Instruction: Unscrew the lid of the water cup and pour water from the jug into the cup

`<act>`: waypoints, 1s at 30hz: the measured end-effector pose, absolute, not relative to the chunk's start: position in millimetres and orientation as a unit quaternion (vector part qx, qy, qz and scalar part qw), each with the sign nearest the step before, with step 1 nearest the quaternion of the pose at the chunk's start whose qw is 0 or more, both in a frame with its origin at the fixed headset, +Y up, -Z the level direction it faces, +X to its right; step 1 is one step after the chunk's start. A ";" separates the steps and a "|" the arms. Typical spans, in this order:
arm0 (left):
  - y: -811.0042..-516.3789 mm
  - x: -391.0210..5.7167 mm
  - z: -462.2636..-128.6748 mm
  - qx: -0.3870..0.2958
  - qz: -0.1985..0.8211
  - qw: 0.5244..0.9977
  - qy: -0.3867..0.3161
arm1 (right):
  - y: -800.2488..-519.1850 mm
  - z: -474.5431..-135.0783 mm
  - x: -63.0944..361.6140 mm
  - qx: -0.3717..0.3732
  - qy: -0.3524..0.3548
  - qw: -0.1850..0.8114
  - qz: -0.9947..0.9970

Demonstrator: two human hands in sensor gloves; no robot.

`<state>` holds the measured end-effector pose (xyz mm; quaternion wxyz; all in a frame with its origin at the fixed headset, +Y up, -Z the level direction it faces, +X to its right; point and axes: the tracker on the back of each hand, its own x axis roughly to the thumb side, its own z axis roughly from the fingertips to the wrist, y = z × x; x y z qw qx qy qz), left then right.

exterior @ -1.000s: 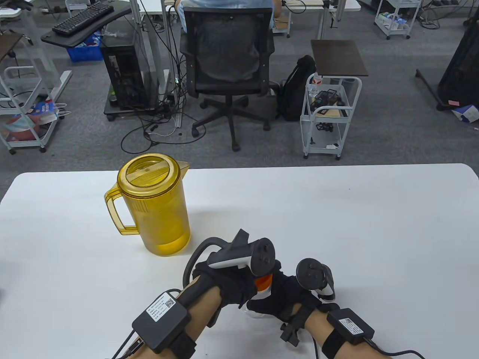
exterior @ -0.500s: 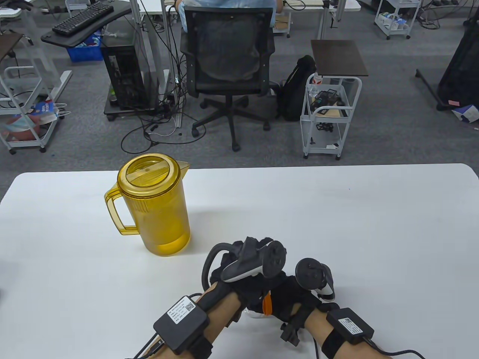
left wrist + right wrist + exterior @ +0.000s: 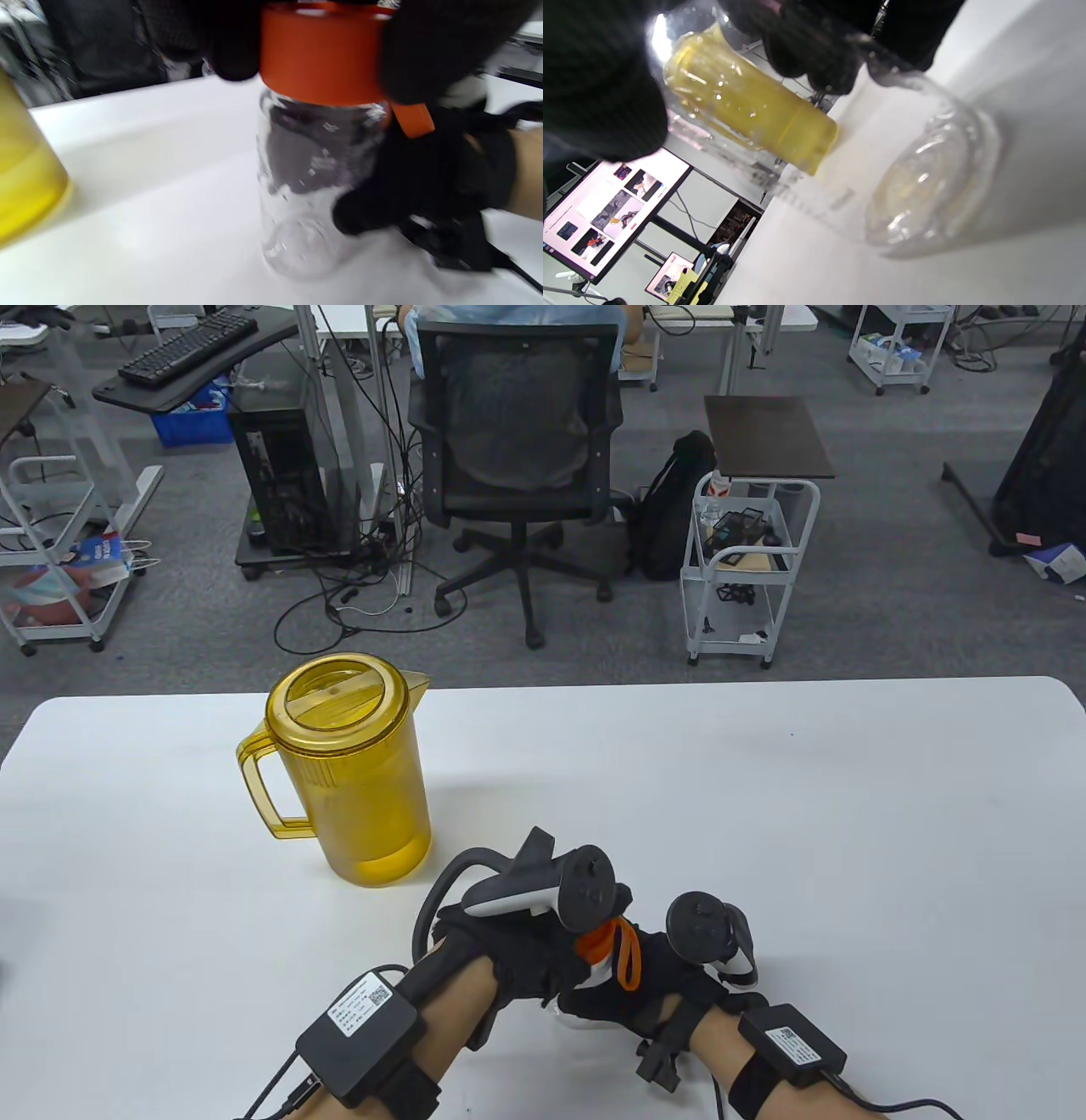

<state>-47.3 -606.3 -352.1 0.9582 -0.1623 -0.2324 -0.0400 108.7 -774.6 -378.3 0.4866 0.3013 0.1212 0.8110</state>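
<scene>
A clear water cup (image 3: pixel 314 182) stands on the white table (image 3: pixel 764 814) near its front edge. My left hand (image 3: pixel 543 963) reaches over it, fingers curled round its orange lid (image 3: pixel 322 55), which still sits on the cup. An orange strap (image 3: pixel 629 954) sticks out from the lid. My right hand (image 3: pixel 649 988) grips the cup's body from the right. The cup (image 3: pixel 925 169) looks empty in the right wrist view. A yellow translucent jug (image 3: pixel 356 780), lid on and partly filled, stands left of and beyond the hands, untouched.
The table's far edge runs just behind the jug. Past it are an office chair (image 3: pixel 517 466) with a seated person, a white trolley (image 3: pixel 747 560) and a desk with a keyboard (image 3: pixel 187 343). A monitor (image 3: pixel 606 203) shows in the right wrist view.
My left hand swung right over the lid half a second ago and has now turned back left. The orange strap has come round to the lid's right side. Cup and jug stayed put.
</scene>
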 end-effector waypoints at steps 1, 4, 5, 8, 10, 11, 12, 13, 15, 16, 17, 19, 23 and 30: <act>-607.1 -46.9 -352.6 -0.150 -0.036 0.962 -0.224 | -774.5 -378.2 108.6 0.301 0.121 0.486 0.812; -611.3 -42.8 -349.6 -0.073 -0.074 0.980 -0.167 | -775.2 -379.2 108.5 0.296 0.122 0.487 0.812; -611.2 -40.7 -347.7 -0.057 -0.089 0.981 -0.162 | -775.3 -379.4 108.6 0.296 0.122 0.488 0.812; -611.0 -35.3 -340.3 -0.059 -0.109 0.978 -0.169 | -775.3 -379.0 108.4 0.297 0.123 0.486 0.813; -606.9 -35.4 -337.8 -0.059 -0.106 0.967 -0.225 | -775.3 -378.5 108.4 0.298 0.122 0.483 0.814; -604.6 -35.6 -336.9 -0.087 -0.083 0.952 -0.282 | -775.4 -378.3 108.3 0.299 0.123 0.482 0.815; -603.3 -36.1 -337.2 -0.121 -0.071 0.939 -0.315 | -775.6 -378.5 108.4 0.299 0.123 0.482 0.815; -602.1 -37.2 -336.6 -0.158 -0.061 0.933 -0.316 | -775.8 -378.9 108.4 0.299 0.124 0.482 0.814; -600.9 -38.1 -336.1 -0.180 -0.085 0.929 -0.311 | -775.7 -378.6 108.2 0.299 0.125 0.482 0.814; -601.2 -38.1 -336.3 -0.174 -0.092 0.930 -0.309 | -775.8 -378.5 108.2 0.301 0.126 0.482 0.813; -602.0 -37.2 -337.0 -0.168 -0.102 0.933 -0.302 | -775.5 -377.8 108.3 0.300 0.125 0.479 0.815; -602.2 -35.6 -339.2 -0.158 -0.094 0.939 -0.291 | -776.0 -378.1 107.7 0.301 0.125 0.479 0.815; -608.6 -35.2 -349.9 -0.098 -0.102 0.967 -0.210 | -776.4 -378.2 107.9 0.301 0.124 0.478 0.816; -606.1 -42.0 -343.8 -0.106 -0.083 0.962 -0.237 | -776.8 -378.0 108.1 0.301 0.129 0.476 0.816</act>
